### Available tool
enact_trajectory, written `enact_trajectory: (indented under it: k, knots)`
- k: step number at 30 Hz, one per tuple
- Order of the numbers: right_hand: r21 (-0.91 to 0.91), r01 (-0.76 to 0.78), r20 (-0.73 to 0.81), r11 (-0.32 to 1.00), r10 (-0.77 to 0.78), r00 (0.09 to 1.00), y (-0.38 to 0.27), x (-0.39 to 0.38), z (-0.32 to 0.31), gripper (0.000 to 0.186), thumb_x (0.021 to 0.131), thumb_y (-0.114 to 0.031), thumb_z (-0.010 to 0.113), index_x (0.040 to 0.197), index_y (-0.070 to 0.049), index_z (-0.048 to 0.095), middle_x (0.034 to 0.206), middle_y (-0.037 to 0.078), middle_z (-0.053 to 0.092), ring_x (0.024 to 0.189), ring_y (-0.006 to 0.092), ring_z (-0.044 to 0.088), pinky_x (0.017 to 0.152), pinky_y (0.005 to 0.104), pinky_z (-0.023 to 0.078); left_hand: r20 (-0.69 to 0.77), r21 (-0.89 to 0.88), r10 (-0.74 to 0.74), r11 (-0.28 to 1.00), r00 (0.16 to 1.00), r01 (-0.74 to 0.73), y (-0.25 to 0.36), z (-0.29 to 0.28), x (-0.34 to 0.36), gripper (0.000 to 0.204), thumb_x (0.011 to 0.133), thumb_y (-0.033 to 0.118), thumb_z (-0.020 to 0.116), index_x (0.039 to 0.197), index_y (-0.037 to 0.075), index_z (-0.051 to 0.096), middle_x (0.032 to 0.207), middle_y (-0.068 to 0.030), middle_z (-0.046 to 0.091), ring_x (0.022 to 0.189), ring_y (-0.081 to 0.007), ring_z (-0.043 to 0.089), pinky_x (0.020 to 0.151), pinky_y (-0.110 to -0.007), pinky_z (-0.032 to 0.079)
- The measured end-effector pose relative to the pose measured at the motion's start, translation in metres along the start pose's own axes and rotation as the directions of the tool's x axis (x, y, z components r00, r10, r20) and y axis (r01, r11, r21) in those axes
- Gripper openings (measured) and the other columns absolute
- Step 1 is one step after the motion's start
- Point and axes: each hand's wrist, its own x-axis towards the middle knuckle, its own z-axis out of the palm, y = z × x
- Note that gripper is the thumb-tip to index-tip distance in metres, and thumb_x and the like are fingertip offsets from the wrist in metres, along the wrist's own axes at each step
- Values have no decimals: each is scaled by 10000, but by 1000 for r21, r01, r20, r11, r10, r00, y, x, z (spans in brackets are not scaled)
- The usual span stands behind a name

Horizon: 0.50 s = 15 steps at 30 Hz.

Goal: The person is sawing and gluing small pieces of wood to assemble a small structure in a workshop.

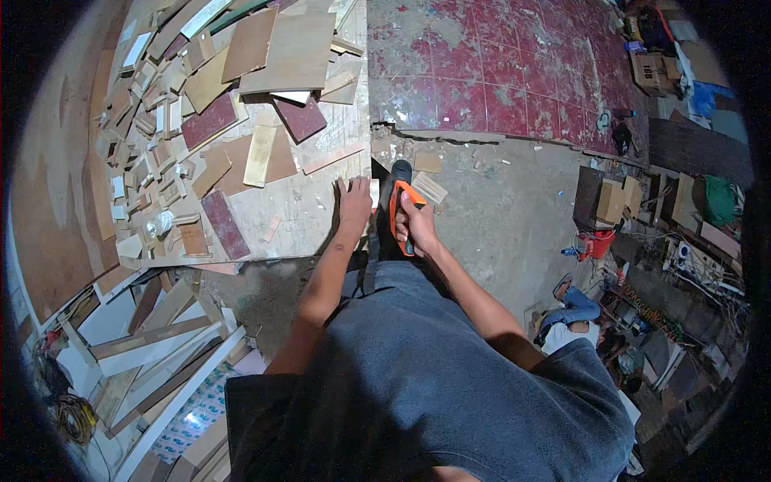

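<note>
A single view was given, taken from a fisheye camera worn on the head and aimed steeply downward over the person's own chest and forearms. The table (313, 209) with its wood offcuts was seen close below, up and to the left; the floor (514, 201) stretched away to the right. Straight edges were bent toward the dark circular rim. No second view was supplied for overlap.

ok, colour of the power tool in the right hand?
Orange and black power tool, gripped by the right hand; clearest in the head view.
</note>
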Motion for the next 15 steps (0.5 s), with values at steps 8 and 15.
enact_trajectory:
  k: [8,15]
  knots:
    - [-139,-69,88,988,82,993,28,47,2,272,1027,-364,526,919,-116,497,605,-11,453,399,88,390,353,256,342,-17,2,-27,1000,1000,27,2,2,5,498,909,192,517,1391,66,507,1256,-71,516,1228,-234,461,1134,-615,252]
    - [-153,-41,53,987,50,997,37,32,-18,297,1015,-350,557,883,-86,521,565,5,460,376,102,396,340,271,329,14,-13,-28,1000,1000,28,2,2,-1,525,910,204,531,1412,55,488,1290,-75,503,1254,-238,449,1135,-631,235]
